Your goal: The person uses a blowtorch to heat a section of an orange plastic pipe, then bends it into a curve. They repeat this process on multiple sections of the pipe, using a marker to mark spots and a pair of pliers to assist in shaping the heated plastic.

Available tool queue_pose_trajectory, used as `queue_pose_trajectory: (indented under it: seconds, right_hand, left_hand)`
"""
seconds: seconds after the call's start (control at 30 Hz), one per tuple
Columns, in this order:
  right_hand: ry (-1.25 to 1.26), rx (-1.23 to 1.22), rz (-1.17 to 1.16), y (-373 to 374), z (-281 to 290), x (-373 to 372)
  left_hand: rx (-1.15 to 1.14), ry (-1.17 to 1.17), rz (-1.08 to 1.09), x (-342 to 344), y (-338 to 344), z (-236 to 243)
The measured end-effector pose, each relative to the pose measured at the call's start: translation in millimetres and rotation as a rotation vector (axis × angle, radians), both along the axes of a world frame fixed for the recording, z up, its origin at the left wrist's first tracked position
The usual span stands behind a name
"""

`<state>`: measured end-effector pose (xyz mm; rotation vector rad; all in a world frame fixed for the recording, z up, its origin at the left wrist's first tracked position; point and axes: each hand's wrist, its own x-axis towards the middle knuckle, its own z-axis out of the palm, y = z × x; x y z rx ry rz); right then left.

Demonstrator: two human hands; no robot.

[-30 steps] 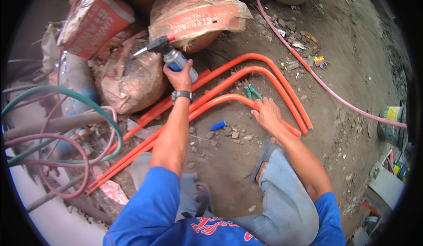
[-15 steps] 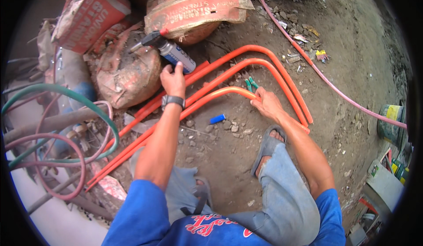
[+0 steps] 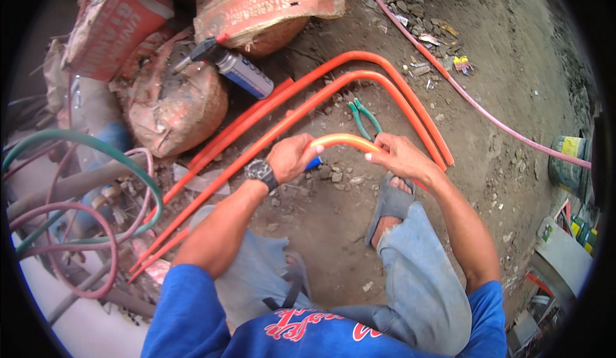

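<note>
An orange plastic pipe [image 3: 345, 139] arches between my hands at its bend. My left hand [image 3: 290, 158], with a watch on the wrist, closes around it left of the curve. On the right side of the curve my right hand [image 3: 403, 157] grips the same pipe. Just beyond lie more bent orange pipes [image 3: 308, 110] on the dirt, side by side. Green-handled pliers [image 3: 364, 119] rest on the ground beyond my right hand. A blue lighter [image 3: 313, 163] is partly hidden by my left hand. The gas torch canister [image 3: 245, 76] leans by the sacks, apart from both hands.
Dirty sacks [image 3: 172, 104] are heaped at the far left. Green and pink hoses [image 3: 151, 185] coil at the left, and a pink hose [image 3: 478, 104] crosses the ground at the right. A bucket [image 3: 570, 165] stands at the right edge. My sandalled feet flank bare dirt.
My left hand has left the torch canister and come down onto the nearest pipe. Both hands have drawn that pipe nearer to me, away from the other pipes, uncovering the pliers.
</note>
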<state>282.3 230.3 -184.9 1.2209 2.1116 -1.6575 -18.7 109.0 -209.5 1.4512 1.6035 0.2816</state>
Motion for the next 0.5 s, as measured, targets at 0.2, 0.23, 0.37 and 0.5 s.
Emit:
queue_pose_trajectory:
  seconds: [0.2, 0.23, 0.37, 0.5]
  right_hand:
    - [0.04, -0.185, 0.168, 13, 12, -37]
    - [0.043, -0.177, 0.133, 12, 14, -38]
    - [0.092, -0.209, 0.0, 14, 18, -44]
    - [0.106, -0.303, -0.118, 12, 16, -45]
  left_hand:
    - [0.179, 0.018, -0.043, 32, -5, 30]
    - [0.196, 0.03, -0.029, 35, -4, 31]
    - [0.253, 0.126, 0.036, 35, 9, 42]
    - [0.26, 0.137, 0.099, 35, 16, 54]
